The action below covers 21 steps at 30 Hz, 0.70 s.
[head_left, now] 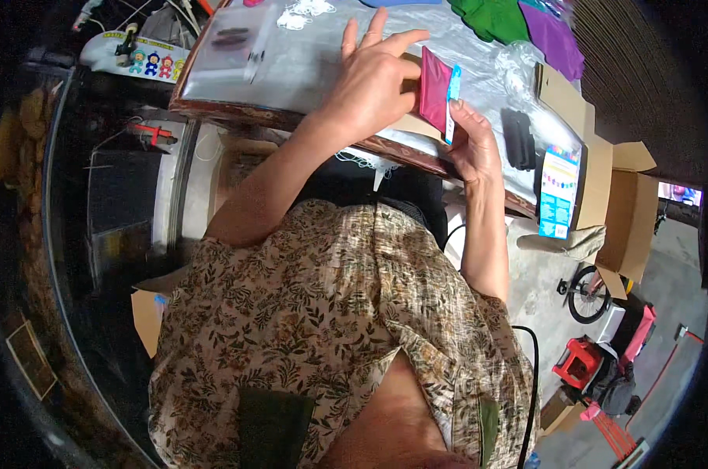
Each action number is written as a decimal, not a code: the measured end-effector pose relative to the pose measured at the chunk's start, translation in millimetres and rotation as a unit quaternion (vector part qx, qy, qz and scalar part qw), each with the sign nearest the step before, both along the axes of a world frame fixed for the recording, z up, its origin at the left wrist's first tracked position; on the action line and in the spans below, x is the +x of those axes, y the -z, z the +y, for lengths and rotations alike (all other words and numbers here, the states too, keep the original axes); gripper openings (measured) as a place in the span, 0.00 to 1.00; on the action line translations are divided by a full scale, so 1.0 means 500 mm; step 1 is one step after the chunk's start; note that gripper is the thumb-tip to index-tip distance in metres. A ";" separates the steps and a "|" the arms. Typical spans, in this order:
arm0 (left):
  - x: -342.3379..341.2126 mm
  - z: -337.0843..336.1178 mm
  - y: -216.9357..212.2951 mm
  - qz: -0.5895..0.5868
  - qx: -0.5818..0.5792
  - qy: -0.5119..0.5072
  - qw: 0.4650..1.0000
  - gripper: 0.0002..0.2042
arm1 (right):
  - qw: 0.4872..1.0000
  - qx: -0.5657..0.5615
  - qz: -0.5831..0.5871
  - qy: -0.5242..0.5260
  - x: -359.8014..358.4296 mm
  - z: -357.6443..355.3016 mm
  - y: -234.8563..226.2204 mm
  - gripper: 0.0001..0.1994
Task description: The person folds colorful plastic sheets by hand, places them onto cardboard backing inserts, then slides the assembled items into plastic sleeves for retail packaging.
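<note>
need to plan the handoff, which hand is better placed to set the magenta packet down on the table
Right. The right hand pinches the magenta packet by its lower edge; the left hand only rests flat against its side.

Magenta packet (pixel 434 89): smooth, faintly glossy sheet, probably plastic film or coated paper, with a light blue paper-like strip along one edge. Table (pixel 237 111): dark wooden rim, worn finish; top covered by a clear, glossy plastic sheet (pixel 307 62) showing wrinkles and reflections. Cardboard box (pixel 627 207): matt brown corrugated board. Green cloth (pixel 495 17) and purple cloth (pixel 556 39): matt, soft, felt-like. Black pouch (pixel 518 139): matt fabric. Floral garment (pixel 323 313): thin printed cloth, matt.
</note>
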State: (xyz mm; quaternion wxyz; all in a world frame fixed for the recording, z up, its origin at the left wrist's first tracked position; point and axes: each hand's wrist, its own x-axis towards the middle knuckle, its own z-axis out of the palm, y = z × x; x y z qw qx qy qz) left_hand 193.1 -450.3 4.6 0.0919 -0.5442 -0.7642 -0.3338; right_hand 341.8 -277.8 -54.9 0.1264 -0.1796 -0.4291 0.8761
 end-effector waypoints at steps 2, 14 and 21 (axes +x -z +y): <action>-0.004 -0.004 0.001 -0.002 0.005 0.007 1.000 0.10 | 1.000 0.006 0.000 0.017 0.011 0.000 -0.001 0.08; -0.021 -0.013 0.060 -0.715 0.117 0.092 0.683 0.24 | 0.964 0.235 -0.033 0.117 0.033 -0.027 -0.036 0.07; -0.010 0.003 0.080 -0.652 0.103 0.050 0.749 0.18 | 0.963 0.225 -0.058 0.136 0.028 -0.039 -0.065 0.07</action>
